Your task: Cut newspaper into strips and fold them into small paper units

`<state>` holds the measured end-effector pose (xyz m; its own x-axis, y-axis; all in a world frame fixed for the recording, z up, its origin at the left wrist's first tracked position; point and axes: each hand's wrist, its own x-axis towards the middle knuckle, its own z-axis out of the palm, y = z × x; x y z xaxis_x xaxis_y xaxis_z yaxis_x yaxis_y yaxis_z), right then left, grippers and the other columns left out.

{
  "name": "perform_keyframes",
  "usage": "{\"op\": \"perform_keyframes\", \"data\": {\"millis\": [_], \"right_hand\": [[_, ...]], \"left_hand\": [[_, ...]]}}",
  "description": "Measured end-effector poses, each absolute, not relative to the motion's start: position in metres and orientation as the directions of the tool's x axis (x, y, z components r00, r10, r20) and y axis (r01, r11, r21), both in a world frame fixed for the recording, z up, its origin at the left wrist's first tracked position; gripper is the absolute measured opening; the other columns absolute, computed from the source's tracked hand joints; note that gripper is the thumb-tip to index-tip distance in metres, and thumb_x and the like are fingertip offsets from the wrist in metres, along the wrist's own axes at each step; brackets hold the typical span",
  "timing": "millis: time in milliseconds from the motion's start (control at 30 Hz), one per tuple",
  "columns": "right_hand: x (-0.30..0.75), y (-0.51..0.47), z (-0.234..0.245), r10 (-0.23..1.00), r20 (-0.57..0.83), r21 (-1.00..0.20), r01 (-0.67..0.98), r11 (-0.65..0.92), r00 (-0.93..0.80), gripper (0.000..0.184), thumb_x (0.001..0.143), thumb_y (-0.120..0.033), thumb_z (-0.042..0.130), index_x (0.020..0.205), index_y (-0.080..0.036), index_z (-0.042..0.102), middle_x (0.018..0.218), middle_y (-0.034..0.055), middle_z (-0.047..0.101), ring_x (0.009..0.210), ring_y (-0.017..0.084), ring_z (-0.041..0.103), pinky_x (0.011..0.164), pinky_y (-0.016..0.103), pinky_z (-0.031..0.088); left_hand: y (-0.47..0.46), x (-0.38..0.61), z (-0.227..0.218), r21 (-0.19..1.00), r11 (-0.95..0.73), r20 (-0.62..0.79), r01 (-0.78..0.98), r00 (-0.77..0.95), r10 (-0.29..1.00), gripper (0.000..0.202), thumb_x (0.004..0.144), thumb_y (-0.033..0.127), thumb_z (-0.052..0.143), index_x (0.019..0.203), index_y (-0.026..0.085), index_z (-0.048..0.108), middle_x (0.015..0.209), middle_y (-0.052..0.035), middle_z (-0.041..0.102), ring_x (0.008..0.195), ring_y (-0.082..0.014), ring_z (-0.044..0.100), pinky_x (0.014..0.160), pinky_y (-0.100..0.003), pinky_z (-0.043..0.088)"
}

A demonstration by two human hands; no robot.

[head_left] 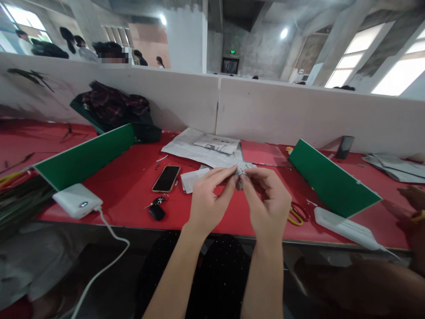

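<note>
Over the front of the red table, both hands pinch one small crumpled piece of newspaper (239, 182) between thumbs and fingertips. My left hand (212, 195) grips its left side, closed, and my right hand (268, 197) grips its right side, also closed. The fingertips nearly meet and partly cover the piece. Cut newspaper strips (190, 180) lie just behind my left hand. Farther back are spread newspaper sheets (186, 147) with a folded one (217, 144) on top. Red-handled and yellow-handled scissors (297, 214) rest to the right of my right hand, partly hidden by it.
On the left lie a phone (166, 178), keys with a fob (157, 207) and a white power bank (78, 201) with a cable. Green dividers (86, 155) stand either side. A white device (345, 227) sits at right. Another person's hand (411, 197) shows at the right edge.
</note>
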<state>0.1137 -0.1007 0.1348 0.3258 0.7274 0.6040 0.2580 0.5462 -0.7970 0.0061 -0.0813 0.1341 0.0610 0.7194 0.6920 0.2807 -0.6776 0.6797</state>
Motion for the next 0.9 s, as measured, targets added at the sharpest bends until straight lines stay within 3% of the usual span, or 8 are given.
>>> {"op": "perform_keyframes", "data": {"millis": [533, 900], "right_hand": [[0.1123, -0.1007, 0.1336, 0.709, 0.625, -0.781, 0.277, 0.56, 0.327, 0.01, 0.078, -0.018, 0.057, 0.087, -0.02, 0.06, 0.082, 0.0, 0.063, 0.076, 0.013, 0.062, 0.069, 0.027, 0.052], [0.1108, -0.1003, 0.1345, 0.707, 0.625, -0.78, 0.28, 0.559, 0.331, 0.008, 0.078, -0.02, 0.057, 0.085, -0.021, 0.059, 0.079, -0.0004, 0.062, 0.074, 0.013, 0.061, 0.066, 0.028, 0.053]], "left_hand": [[-0.0827, 0.0066, 0.1328, 0.523, -0.718, 0.763, 0.459, 0.124, 0.634, 0.027, 0.084, 0.016, 0.049, 0.109, 0.013, 0.061, 0.097, -0.0087, 0.066, 0.087, -0.0158, 0.061, 0.078, -0.028, 0.05], [-0.0804, 0.0099, 0.1272, 0.485, -0.704, 0.786, 0.519, 0.093, 0.611, 0.025, 0.085, 0.018, 0.048, 0.107, 0.018, 0.061, 0.097, -0.0071, 0.066, 0.088, -0.0168, 0.062, 0.076, -0.03, 0.051]]}}
